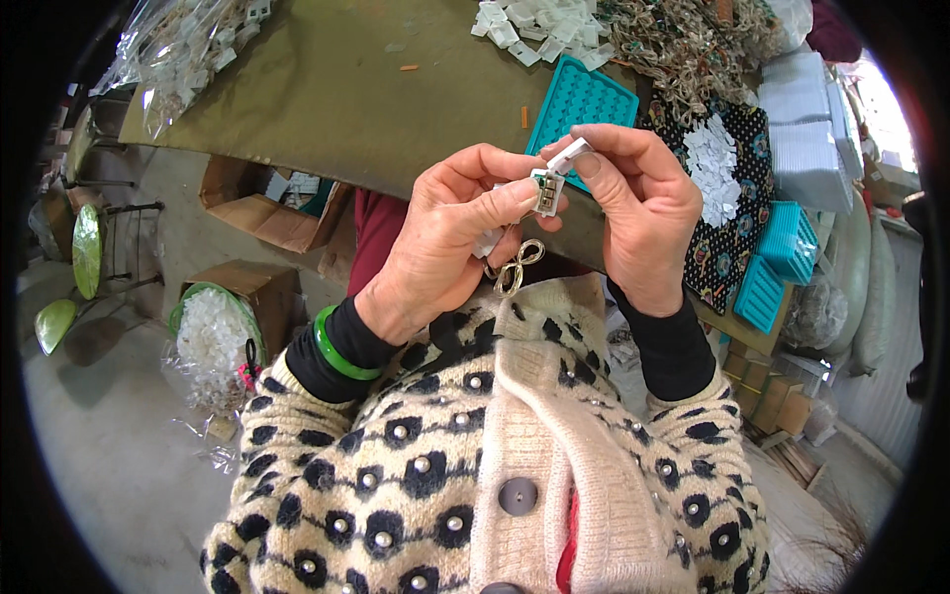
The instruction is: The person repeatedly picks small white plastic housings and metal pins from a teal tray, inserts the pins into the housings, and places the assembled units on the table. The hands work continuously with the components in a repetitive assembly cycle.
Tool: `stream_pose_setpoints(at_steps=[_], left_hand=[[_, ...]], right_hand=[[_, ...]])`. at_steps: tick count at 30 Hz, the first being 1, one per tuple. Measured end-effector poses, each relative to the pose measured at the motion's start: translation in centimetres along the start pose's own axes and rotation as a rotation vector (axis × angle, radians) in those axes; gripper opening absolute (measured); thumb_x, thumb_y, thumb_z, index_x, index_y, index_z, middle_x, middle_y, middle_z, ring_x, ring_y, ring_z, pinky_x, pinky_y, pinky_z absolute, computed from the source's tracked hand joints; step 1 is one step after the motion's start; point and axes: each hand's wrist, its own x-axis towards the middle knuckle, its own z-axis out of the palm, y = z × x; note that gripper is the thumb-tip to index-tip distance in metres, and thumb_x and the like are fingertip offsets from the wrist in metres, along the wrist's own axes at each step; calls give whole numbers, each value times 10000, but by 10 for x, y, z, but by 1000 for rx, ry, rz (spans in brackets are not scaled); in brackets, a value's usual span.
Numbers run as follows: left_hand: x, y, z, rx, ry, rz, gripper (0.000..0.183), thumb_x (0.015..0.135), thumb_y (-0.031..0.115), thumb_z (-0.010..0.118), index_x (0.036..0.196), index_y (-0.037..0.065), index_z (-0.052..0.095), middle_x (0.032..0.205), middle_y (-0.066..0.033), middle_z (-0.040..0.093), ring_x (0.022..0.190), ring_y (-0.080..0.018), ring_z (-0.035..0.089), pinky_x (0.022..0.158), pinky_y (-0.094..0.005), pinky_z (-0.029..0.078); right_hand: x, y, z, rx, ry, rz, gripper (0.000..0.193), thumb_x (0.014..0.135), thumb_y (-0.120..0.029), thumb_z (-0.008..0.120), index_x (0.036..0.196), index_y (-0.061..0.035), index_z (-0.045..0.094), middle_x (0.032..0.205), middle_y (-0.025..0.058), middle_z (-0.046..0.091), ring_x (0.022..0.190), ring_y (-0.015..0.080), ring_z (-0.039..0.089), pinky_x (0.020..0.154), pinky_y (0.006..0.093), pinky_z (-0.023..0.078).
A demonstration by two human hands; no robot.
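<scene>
We see the left hand (445, 218) pinching a small white case (548, 195), inner side facing up, perhaps for a clear view, near the table (327, 94); the right hand (643, 203) grips a white piece (569, 154) close by, a teal tray (582, 104) beyond, likely for easy reach

L hand (435, 223) is holding a sm. white case (547, 194) w/ its inside showing; R hand (648, 208) is pinching a white cover (568, 155) just by it. Looped cord (508, 278) is hanging below L hand. Teal tray (586, 104) is lying on tbl. (317, 89) beyond; white pcs. (712, 163) are sitting on patterned cloth (754, 188), to R.
</scene>
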Motion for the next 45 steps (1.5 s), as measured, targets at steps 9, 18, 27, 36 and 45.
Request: stream_pose_setpoints(at_steps=[9,18,27,36,45], left_hand=[[4,-7,5,8,11,76,181,900,77,701,1053,29,617,921,-72,681,643,-69,593,454,-179,419],[7,-11,10,-56,36,2,168,920,148,688,1040,54,617,929,-28,665,700,-75,617,487,-180,445],[5,-27,16,-247,-38,-138,173,945,217,660,880,85,570,795,14,609,642,-60,585,504,-204,491],[5,-33,18,-165,90,-142,229,952,290,655,853,106,561,770,17,596,551,-47,511,424,-189,401],[0,-26,12,-176,108,-129,212,963,263,642,864,92,564,758,2,588,543,-63,508,416,-197,391]], right_hand=[[-4,14,8,-363,140,-509,156,845,112,632,958,4,643,910,127,699,734,176,682,644,267,557],[-16,14,0,-319,-59,-449,341,812,4,679,1146,-11,610,1057,116,564,979,261,523,845,340,442],[-14,33,7,-464,104,-806,247,883,-106,686,1061,48,614,889,131,540,742,259,546,637,364,486],[-16,36,12,-522,190,-778,194,868,-80,675,988,46,587,824,150,533,705,289,542,604,381,482],[-21,24,16,-498,88,-614,207,857,-92,695,1013,14,610,902,158,574,795,319,566,690,392,487]])
